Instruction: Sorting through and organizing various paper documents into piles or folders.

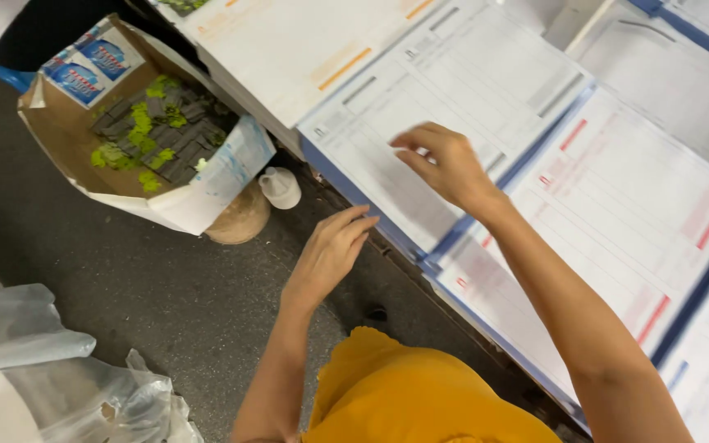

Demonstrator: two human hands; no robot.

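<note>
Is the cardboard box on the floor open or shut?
Open: the cardboard box has its flaps spread, showing dark grey pieces and green bits inside.

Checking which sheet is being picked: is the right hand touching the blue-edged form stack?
Touching. The head view shows the right hand with fingertips pressed on the top sheet of the blue-edged form stack.

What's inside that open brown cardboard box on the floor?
The open brown cardboard box holds a heap of small dark grey rectangular pieces mixed with bright green bits. Whatever lies beneath the heap is covered, and a white flap hides one corner.
</note>
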